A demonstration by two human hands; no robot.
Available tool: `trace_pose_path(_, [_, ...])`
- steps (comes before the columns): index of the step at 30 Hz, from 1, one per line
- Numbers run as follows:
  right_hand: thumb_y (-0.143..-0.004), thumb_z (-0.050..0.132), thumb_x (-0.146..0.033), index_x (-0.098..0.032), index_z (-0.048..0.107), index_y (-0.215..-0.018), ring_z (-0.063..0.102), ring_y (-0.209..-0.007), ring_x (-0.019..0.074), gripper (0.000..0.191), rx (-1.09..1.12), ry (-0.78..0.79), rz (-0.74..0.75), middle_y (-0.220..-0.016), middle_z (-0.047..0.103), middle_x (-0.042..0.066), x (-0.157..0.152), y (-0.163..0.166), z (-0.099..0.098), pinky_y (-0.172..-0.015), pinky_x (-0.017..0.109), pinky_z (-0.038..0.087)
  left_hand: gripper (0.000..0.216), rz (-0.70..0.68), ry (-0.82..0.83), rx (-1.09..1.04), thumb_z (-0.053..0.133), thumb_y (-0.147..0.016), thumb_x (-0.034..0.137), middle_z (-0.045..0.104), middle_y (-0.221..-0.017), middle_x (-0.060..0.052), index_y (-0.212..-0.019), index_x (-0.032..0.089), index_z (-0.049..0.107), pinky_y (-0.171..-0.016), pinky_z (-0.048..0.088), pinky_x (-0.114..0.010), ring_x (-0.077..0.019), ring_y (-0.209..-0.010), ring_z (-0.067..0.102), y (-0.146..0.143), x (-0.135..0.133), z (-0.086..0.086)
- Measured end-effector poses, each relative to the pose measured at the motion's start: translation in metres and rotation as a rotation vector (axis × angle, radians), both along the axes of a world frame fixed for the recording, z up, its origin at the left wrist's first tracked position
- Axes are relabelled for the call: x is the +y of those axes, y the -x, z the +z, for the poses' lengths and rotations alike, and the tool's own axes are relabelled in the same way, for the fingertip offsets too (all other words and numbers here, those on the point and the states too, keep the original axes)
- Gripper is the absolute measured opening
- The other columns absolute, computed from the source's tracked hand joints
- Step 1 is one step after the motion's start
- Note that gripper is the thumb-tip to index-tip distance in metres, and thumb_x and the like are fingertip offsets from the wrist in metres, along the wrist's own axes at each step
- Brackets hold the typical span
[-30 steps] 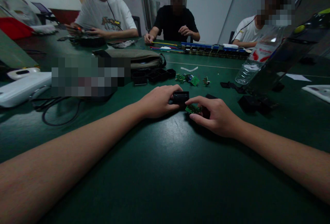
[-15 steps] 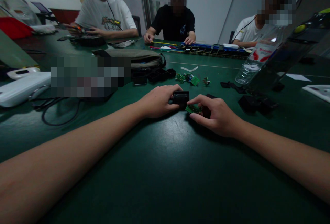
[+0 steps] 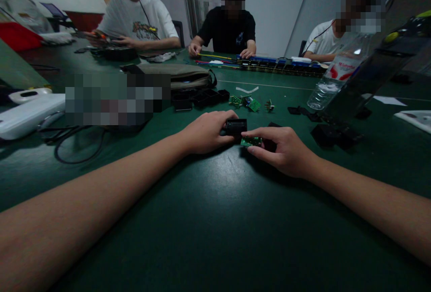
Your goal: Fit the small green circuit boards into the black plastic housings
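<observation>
My left hand (image 3: 209, 132) is closed around a small black plastic housing (image 3: 236, 127), whose open side shows. Between the thumb and forefinger of my right hand (image 3: 284, 152) is a small green circuit board (image 3: 251, 141), close to the near right corner of the housing. Whether board and housing touch, I cannot tell. Part of the board is covered by my fingers. Just behind my right hand lies another black piece (image 3: 274, 124), mostly hidden.
Beyond my hands lie several green circuit boards (image 3: 253, 104) and black plastic cases (image 3: 206, 97). A water bottle (image 3: 338, 74) and more black parts (image 3: 326, 136) are at the right. A grey pouch (image 3: 188, 76) lies at the left. Several people sit across the green table (image 3: 215, 229).
My right hand has shifted slightly left, turning the circuit board flatter and bringing it nearer the housing. My left hand and the housing stay in place.
</observation>
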State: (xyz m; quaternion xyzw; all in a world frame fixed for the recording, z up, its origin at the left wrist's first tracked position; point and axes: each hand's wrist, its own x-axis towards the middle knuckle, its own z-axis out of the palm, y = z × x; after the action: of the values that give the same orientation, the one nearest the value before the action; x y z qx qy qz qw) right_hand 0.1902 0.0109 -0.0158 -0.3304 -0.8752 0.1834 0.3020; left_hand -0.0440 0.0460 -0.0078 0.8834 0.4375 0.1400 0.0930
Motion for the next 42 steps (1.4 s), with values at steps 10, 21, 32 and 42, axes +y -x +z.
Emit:
trace_pose_path(10, [-0.092, 0.062, -0.030, -0.018, 0.072, -0.124, 0.053, -0.061, 0.0125, 0.036, -0.055, -0.013, 0.005, -0.075, 0.069, 0.002, 0.0001, 0.0006, -0.0002, -0.063, 0.026, 0.039, 0.042, -0.005, -0.008, 0.002, 0.062, -0.084, 0.041, 0.070, -0.116, -0.010, -0.120, 0.020, 0.058, -0.091, 0.048, -0.038, -0.0267, -0.105, 0.066, 0.0010, 0.0017, -0.0017])
trace_pose_path(21, [-0.098, 0.055, -0.032, -0.020, 0.068, -0.132, 0.056, -0.071, 0.0150, 0.038, -0.141, -0.097, -0.003, -0.084, 0.069, 0.005, 0.0014, 0.0001, -0.0042, -0.070, 0.028, 0.039, 0.041, -0.004, -0.006, 0.006, 0.061, -0.083, 0.039, 0.070, -0.116, -0.010, -0.119, 0.020, 0.058, -0.089, 0.048, -0.037, -0.0267, -0.104, 0.066, 0.0003, 0.0011, -0.0005])
trace_pose_path(32, [-0.100, 0.054, -0.032, -0.021, 0.067, -0.133, 0.057, -0.072, 0.0150, 0.038, -0.153, -0.102, 0.010, -0.085, 0.068, 0.005, 0.0030, 0.0007, -0.0053, -0.070, 0.027, 0.039, 0.041, -0.002, -0.005, 0.009, 0.062, -0.083, 0.038, 0.070, -0.116, -0.010, -0.119, 0.019, 0.058, -0.089, 0.049, -0.037, -0.0270, -0.104, 0.066, 0.0004, 0.0008, -0.0005])
trace_pose_path(42, [-0.101, 0.053, -0.031, -0.024, 0.065, -0.135, 0.059, -0.077, 0.0161, 0.037, -0.222, -0.114, 0.025, -0.089, 0.071, 0.006, 0.0018, 0.0018, -0.0052, -0.071, 0.028, 0.041, 0.041, -0.015, -0.013, -0.007, 0.061, -0.085, 0.042, 0.070, -0.116, -0.010, -0.119, 0.020, 0.058, -0.088, 0.049, -0.037, -0.0266, -0.104, 0.066, 0.0009, 0.0016, -0.0013])
